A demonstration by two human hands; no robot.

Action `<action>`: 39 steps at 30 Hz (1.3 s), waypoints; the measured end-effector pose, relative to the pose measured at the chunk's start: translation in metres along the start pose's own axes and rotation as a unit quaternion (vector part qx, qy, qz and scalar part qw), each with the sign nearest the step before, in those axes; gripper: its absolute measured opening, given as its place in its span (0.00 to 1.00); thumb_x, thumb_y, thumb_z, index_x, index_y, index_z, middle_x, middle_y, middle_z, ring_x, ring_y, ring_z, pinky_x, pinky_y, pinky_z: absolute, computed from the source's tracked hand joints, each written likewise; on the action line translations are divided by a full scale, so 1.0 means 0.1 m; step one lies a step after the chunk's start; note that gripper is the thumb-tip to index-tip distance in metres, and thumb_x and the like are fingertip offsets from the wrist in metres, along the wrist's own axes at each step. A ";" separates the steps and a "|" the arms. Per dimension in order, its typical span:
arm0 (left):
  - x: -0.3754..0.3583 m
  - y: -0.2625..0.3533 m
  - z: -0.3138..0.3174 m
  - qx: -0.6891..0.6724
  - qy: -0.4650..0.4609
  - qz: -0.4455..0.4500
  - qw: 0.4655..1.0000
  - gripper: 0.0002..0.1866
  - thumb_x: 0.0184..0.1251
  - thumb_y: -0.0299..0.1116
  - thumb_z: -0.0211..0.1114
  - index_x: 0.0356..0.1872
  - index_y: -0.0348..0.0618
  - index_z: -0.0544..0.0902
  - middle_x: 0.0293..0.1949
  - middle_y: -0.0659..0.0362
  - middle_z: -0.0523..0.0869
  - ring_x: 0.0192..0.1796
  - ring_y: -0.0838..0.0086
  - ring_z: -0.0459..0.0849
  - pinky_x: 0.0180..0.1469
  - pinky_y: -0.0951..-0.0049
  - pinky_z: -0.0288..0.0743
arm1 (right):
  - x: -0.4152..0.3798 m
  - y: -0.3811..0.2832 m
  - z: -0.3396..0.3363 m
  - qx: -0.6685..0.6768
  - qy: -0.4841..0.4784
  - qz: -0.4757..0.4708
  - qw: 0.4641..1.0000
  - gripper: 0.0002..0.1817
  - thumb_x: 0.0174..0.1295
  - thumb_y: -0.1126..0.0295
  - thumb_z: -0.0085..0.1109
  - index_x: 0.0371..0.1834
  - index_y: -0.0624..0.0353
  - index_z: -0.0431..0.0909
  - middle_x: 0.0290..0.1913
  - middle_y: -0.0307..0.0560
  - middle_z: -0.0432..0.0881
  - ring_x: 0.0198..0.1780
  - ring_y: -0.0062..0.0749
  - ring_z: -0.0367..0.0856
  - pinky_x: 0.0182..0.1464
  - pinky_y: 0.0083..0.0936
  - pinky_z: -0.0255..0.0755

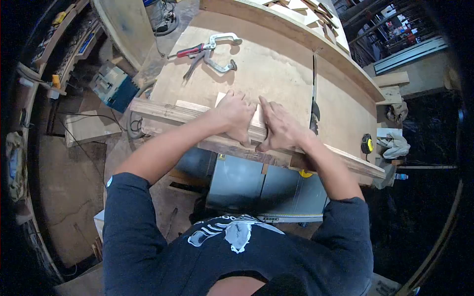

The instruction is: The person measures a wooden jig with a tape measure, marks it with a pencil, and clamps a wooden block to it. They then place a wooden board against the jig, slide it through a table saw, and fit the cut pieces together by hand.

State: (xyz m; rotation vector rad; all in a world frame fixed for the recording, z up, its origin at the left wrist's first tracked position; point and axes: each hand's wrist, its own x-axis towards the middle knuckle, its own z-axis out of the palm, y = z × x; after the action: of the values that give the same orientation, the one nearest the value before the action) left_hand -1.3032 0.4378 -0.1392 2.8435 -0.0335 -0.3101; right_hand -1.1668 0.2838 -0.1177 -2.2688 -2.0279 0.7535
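A long laminated wooden strip (170, 113) lies along the near edge of a plywood-topped table (276, 61). Around its middle my left hand (234, 116) is closed, fingers over the far side and thumb on the near side. Just to the right, my right hand (281, 124) grips the same strip, its thumb low on the near face. Between the hands, a small pale wood piece (257, 116) sits against the strip, partly hidden by my fingers. Beyond my left hand, a locking C-clamp (210, 55) with red on its handle rests on the tabletop.
A dark curved piece (315, 112) stands in the table's slot, close to my right forearm. A yellow-black tape measure (367, 144) lies at the right. A raised wooden fence (296, 30) crosses the far side. A teal toolbox (114, 86) stands at the left.
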 end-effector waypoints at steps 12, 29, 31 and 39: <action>-0.07 -0.26 -0.25 -0.237 0.046 -0.031 0.970 0.55 0.46 0.64 0.77 0.69 0.32 0.73 0.61 0.41 0.81 0.69 0.47 0.75 0.72 0.53 0.67 | -0.02 0.17 0.12 0.058 0.110 -0.022 0.992 0.55 0.31 0.55 0.74 0.67 0.74 0.65 0.54 0.69 0.74 0.59 0.63 0.74 0.66 0.45 0.69; 0.26 -2.11 -0.32 -0.150 0.043 -0.293 0.943 0.39 0.39 0.57 0.83 0.49 0.36 0.86 0.45 0.47 0.91 0.49 0.56 0.89 0.55 0.58 0.81 | -0.11 0.22 0.25 0.030 0.150 -0.022 0.988 0.58 0.29 0.40 0.84 0.58 0.74 0.71 0.55 0.66 0.77 0.60 0.58 0.77 0.65 0.48 0.71; 0.15 -2.21 -0.23 -0.190 0.089 -0.270 0.940 0.39 0.38 0.60 0.85 0.47 0.38 0.88 0.43 0.50 0.92 0.45 0.62 0.90 0.52 0.61 0.81 | -0.14 0.22 0.19 0.042 0.134 -0.012 0.990 0.58 0.28 0.41 0.84 0.58 0.74 0.71 0.55 0.66 0.77 0.60 0.58 0.77 0.65 0.47 0.71; -0.28 -0.99 -1.64 0.113 0.056 -0.177 0.976 0.19 0.58 0.39 0.78 0.46 0.38 0.89 0.40 0.42 0.90 0.44 0.48 0.88 0.48 0.55 0.81 | -0.13 0.18 0.20 0.025 0.110 0.011 0.994 0.51 0.34 0.48 0.76 0.61 0.73 0.70 0.56 0.65 0.77 0.60 0.58 0.76 0.65 0.43 0.73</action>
State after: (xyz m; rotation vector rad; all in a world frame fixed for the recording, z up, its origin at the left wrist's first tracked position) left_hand -1.2960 0.5787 -0.0070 3.0800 0.4959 -0.2289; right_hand -1.1573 0.2624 -0.1363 -2.2386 -1.8681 0.5214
